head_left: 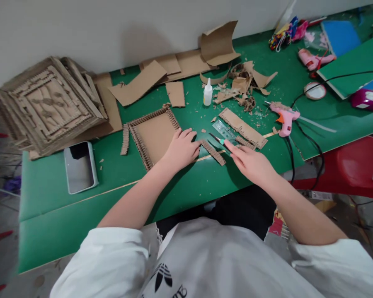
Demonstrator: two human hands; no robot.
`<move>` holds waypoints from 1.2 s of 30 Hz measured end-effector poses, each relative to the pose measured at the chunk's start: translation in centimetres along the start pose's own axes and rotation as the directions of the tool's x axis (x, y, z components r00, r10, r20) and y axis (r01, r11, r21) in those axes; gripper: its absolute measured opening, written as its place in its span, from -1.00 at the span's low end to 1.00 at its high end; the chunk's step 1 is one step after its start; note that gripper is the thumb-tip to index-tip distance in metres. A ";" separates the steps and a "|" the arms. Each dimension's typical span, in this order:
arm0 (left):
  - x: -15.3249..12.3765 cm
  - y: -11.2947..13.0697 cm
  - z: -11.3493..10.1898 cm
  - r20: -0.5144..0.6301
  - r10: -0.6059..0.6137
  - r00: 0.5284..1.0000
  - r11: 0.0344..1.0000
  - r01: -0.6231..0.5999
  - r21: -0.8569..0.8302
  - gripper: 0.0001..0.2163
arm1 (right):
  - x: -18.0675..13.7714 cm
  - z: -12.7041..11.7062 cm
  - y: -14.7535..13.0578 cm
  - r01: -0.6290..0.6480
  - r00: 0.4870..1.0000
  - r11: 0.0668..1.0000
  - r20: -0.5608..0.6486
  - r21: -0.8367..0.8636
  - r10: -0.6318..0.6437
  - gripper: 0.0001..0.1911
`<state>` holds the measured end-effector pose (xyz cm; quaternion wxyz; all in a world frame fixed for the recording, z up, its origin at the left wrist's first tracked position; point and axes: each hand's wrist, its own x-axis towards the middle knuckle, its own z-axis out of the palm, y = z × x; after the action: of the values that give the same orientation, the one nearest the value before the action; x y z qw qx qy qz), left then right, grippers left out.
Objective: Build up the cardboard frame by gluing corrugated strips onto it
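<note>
My left hand (182, 148) lies with fingers stretched over the right side of a shallow cardboard tray (155, 134) edged with corrugated strips. Its fingertips are close to one end of a narrow corrugated strip (213, 153); whether they touch it is unclear. My right hand (248, 160) is closed around what looks like a green-handled craft knife (221, 141), its thin dark tip pointing left above the strip. Beyond the knife are a clear plastic ruler (224, 130) and a wider cardboard strip (243, 127). Another short corrugated strip (124, 140) lies left of the tray.
A white glue bottle (207, 94) stands behind, near torn cardboard scraps (244, 80). At right rests a pink glue gun (284, 118) with black cables. Stacked cardboard frames (52, 103) and a phone (81, 167) are at left. The green table's (112, 223) front edge runs before my body.
</note>
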<state>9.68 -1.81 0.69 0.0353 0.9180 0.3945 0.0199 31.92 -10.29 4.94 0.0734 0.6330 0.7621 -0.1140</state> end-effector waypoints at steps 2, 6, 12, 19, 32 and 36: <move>0.0 0.0 0.0 -0.015 -0.020 1.000 1.000 0.020 0.010 -0.71 | 1.0 -0.4 -1.0 0.029 0.999 0.999 0.037 0.030 -0.030 -0.47; 0.4 -0.3 0.0 -0.034 -0.091 0.995 0.995 0.092 0.029 -0.70 | 2.5 -1.2 -2.2 0.027 0.998 1.000 0.059 -0.017 -0.026 -0.47; 1.1 -1.1 0.0 -0.054 -0.108 0.993 0.993 0.110 0.050 -0.75 | 4.9 -0.9 -2.2 0.084 0.994 0.995 0.071 -0.062 -0.079 -0.47; 1.0 -1.2 0.0 -0.019 -0.105 0.994 0.994 0.105 0.007 -0.71 | 5.1 -1.3 -2.0 0.096 0.991 0.994 0.104 -0.057 -0.089 -0.47; 0.9 -1.3 0.2 -0.010 -0.108 0.994 0.994 0.108 -0.019 -0.68 | 5.1 -1.6 -2.6 0.105 0.986 0.984 0.146 -0.143 -0.084 -0.44; 0.9 -1.3 0.2 -0.016 -0.110 0.994 0.994 0.110 -0.005 -0.69 | 5.2 -2.2 -3.1 0.132 0.976 0.974 0.193 -0.182 -0.096 -0.40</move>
<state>9.43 -0.27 0.42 0.0352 0.8946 0.4447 0.0260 27.94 -5.35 5.94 0.1979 0.5646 0.7949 -0.1009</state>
